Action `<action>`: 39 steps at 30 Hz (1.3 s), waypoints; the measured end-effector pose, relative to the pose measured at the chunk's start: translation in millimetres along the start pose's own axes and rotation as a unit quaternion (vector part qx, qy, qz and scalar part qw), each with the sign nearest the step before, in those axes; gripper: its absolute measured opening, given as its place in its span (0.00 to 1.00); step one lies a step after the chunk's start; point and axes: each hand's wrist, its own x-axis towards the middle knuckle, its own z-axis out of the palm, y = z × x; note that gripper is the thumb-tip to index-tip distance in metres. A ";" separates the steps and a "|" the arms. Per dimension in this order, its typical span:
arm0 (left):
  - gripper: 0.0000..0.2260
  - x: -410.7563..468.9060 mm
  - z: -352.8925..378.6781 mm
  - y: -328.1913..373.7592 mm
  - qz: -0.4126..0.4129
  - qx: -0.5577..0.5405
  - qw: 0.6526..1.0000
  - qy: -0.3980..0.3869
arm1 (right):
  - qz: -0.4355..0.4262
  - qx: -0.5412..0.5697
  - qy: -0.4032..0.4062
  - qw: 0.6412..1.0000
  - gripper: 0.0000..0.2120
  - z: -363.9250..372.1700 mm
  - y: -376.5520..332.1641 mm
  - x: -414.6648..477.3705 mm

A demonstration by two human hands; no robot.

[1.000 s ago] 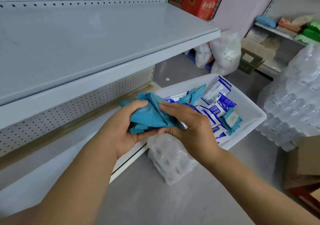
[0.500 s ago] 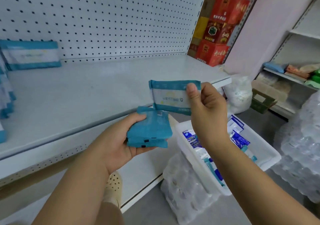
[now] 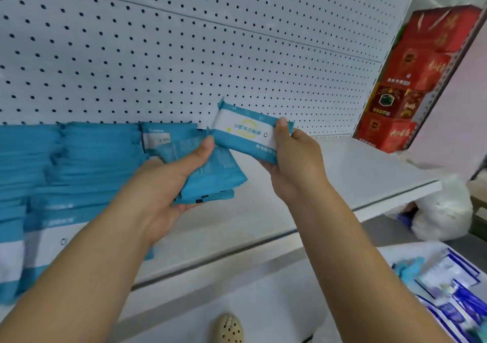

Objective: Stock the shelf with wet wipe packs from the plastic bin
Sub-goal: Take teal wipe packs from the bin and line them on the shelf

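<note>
a: where is the pack that goes in next?
b: in the right hand [image 3: 292,158]. it's a single wet wipe pack [image 3: 245,131], pinched at its right end, with the thumb on the printed face and the fingers behind. it hangs above the shelf [image 3: 369,174] without touching it, close in front of the pegboard [image 3: 184,52].
a: how does it lie?
b: the long axis runs left to right, dipping a little toward the right, label facing the camera. its free left end points at the stocked rows [image 3: 87,153], just beside their right edge.
a: and the bare spot?
b: below and behind the pack, right of those rows. i judge the right hand the nearer one, so the move looks like a short push back and down, long axis along the pegboard.
a: and the left hand?
b: the left hand [image 3: 168,184] is lower, palm up, with the thumb clamped over a small stack of packs [image 3: 213,176] and the fingers curled beneath. there are at least two packs; i can't count more.
a: the bin?
b: the plastic bin [image 3: 411,253] is low at the right, well apart from both hands, its contents blurred.
</note>
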 end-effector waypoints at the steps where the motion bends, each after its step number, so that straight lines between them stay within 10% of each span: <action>1: 0.24 3.6 -7.6 5.0 0.025 -0.001 0.999 0.023 | 0.013 0.009 -0.013 1.000 0.10 12.2 4.6 2.9; 13: 0.11 36.3 -46.7 9.5 0.159 0.042 0.975 0.149 | 0.103 -0.115 -0.308 0.939 0.23 45.8 31.5 26.9; 25: 0.23 36.1 -37.9 15.0 0.269 0.183 0.935 0.143 | 0.105 0.163 -0.286 0.938 0.20 58.8 40.7 22.1; 39: 0.25 46.2 -71.3 35.0 0.243 0.108 0.934 0.240 | 0.043 -0.119 -0.191 0.973 0.07 55.5 33.5 57.4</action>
